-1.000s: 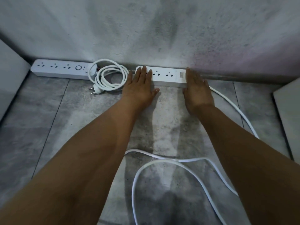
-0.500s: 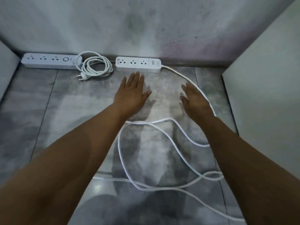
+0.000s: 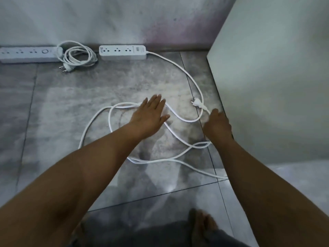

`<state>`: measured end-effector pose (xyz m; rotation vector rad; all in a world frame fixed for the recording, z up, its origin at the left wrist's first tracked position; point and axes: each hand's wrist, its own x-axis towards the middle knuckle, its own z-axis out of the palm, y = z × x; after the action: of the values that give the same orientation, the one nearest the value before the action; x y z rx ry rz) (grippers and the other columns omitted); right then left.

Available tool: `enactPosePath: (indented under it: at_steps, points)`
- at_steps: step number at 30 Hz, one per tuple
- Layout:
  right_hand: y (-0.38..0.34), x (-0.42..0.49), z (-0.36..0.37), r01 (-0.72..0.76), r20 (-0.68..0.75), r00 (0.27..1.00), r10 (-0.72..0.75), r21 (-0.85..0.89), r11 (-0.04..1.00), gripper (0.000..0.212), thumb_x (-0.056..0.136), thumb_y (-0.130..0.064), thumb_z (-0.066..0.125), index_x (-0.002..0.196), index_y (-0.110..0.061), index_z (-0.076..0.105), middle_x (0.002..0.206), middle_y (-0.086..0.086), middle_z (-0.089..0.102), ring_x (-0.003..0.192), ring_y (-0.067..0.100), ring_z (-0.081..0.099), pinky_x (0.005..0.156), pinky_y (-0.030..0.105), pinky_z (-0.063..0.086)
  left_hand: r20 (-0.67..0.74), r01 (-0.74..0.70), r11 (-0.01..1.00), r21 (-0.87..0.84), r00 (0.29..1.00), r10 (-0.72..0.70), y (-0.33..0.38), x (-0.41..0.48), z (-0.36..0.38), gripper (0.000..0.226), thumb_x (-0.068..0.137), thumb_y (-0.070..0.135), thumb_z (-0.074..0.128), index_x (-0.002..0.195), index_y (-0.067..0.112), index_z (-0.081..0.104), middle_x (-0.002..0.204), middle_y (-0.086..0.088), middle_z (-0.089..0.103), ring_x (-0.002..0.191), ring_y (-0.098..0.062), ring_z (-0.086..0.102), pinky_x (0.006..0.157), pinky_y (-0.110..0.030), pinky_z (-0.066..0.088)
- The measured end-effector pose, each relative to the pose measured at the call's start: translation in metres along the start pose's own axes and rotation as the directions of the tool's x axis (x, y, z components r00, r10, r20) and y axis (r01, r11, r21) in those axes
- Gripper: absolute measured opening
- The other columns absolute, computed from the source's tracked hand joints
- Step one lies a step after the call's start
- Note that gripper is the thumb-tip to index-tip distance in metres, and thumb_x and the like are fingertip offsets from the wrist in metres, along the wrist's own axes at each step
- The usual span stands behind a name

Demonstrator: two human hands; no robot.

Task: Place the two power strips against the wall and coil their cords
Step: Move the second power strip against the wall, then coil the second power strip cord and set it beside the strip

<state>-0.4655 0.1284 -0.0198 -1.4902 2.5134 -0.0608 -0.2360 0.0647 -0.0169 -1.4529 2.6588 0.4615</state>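
Two white power strips lie along the foot of the wall. The left strip (image 3: 26, 54) has its cord (image 3: 78, 56) coiled beside it, plug (image 3: 66, 69) on the floor. From the right strip (image 3: 122, 52) a loose cord (image 3: 178, 65) runs right and sprawls in loops over the tiles, ending in a plug (image 3: 196, 103). My left hand (image 3: 151, 115) is flat with fingers apart over one loop. My right hand (image 3: 216, 123) has its fingers curled down on the cord just behind that plug; the fingertips are hidden.
A white panel (image 3: 267, 86) stands close on the right, just beyond my right hand. The stained wall (image 3: 124, 18) closes the far side. My bare foot (image 3: 203, 227) rests on the grey tiles at the bottom.
Both hands left the right strip and drew back toward me. The left hand now hovers over a cord loop, and the right hand moved right onto the cord by the plug.
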Motion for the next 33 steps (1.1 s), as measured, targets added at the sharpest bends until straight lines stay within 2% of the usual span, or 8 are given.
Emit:
enactPosePath:
  at_steps: [9,12,16,20,22,24,28,33]
  points:
    - [0.003,-0.014,0.012,-0.286,0.151,0.958,0.245,0.381,0.879,0.024,0.095,-0.017,0.046,0.109,0.0,0.054,0.115,0.027,0.062,0.109,0.041,0.059,0.089,0.04,0.045,0.085,-0.168,0.986,0.017,0.982,0.166,0.023,-0.006,0.021,0.068,0.1,0.053,0.034,0.154,0.014,0.021,0.164,-0.01,0.012,0.151,-0.022,0.006,0.122,-0.038,0.002]
    - [-0.032,-0.006,-0.003,-0.254,0.142,0.965,0.222,0.724,0.641,0.021,0.087,-0.036,0.047,0.079,-0.017,0.049,0.084,0.018,0.063,0.08,0.038,0.063,0.068,0.043,0.049,0.049,-0.175,0.973,-0.147,0.982,0.184,0.035,-0.005,0.019,0.07,0.094,0.06,0.044,0.148,0.017,0.037,0.154,-0.009,0.039,0.142,-0.025,0.033,0.118,-0.04,0.021]
    - [-0.083,0.008,-0.037,-0.247,0.205,0.967,0.148,0.895,0.373,0.027,0.097,-0.025,0.05,0.072,-0.017,0.044,0.061,0.006,0.052,0.048,0.017,0.046,0.042,0.022,0.034,0.097,0.043,0.823,-0.566,0.995,0.014,0.046,-0.002,-0.004,0.043,0.097,0.054,0.044,0.112,0.018,0.063,0.096,-0.002,0.072,0.099,-0.025,0.066,0.088,-0.037,0.05]
    - [-0.114,0.022,-0.057,-0.204,0.168,0.978,0.126,0.901,0.383,0.02,0.09,-0.026,0.049,0.092,-0.006,0.05,0.068,0.012,0.057,0.05,0.023,0.054,0.046,0.027,0.042,-0.231,-0.093,0.829,-0.551,0.972,-0.044,0.029,-0.005,-0.046,0.023,0.098,0.039,0.052,0.087,0.02,0.047,0.074,-0.004,0.057,0.073,-0.028,0.056,0.065,-0.036,0.042]
    - [-0.125,0.027,-0.063,-0.177,0.122,0.981,0.149,0.877,0.447,0.032,0.088,-0.033,0.044,0.113,-0.013,0.042,0.099,0.015,0.063,0.076,0.03,0.065,0.069,0.041,0.055,-0.363,-0.158,0.792,-0.59,0.928,-0.086,0.013,-0.011,-0.072,0.026,0.097,0.036,0.056,0.081,0.019,0.046,0.063,0.004,0.048,0.061,-0.017,0.047,0.059,-0.031,0.035]
    - [-0.137,0.029,-0.069,-0.038,0.021,0.999,0.041,0.882,0.47,0.028,0.089,-0.024,0.042,0.116,-0.022,0.05,0.122,0.013,0.058,0.095,0.029,0.064,0.086,0.042,0.054,-0.422,-0.205,0.688,-0.696,0.893,-0.16,-0.003,-0.016,-0.1,0.024,0.098,0.03,0.056,0.078,0.016,0.052,0.052,0.01,0.047,0.049,-0.004,0.039,0.053,-0.026,0.032]
    - [-0.178,0.017,-0.082,0.127,0.044,0.942,-0.333,0.872,0.472,0.037,0.078,0.001,0.048,0.101,-0.015,0.073,0.109,0.0,0.066,0.097,0.013,0.061,0.081,0.025,0.049,-0.415,-0.251,0.457,-0.854,0.858,-0.305,-0.036,-0.033,-0.141,0.026,0.101,0.027,0.051,0.076,0.02,0.055,0.042,0.009,0.035,0.038,-0.009,0.027,0.041,-0.022,0.023]
    - [-0.233,-0.003,-0.093,0.076,0.143,0.858,-0.494,0.914,0.398,0.03,0.097,-0.025,0.05,0.071,-0.014,0.058,0.09,0.013,0.074,0.084,0.022,0.072,0.063,0.013,0.047,-0.379,-0.282,0.255,-0.925,0.721,-0.58,-0.081,-0.056,-0.162,0.032,0.1,0.029,0.051,0.071,0.017,0.051,0.042,0.003,0.029,0.034,-0.011,0.02,0.042,-0.02,0.017]
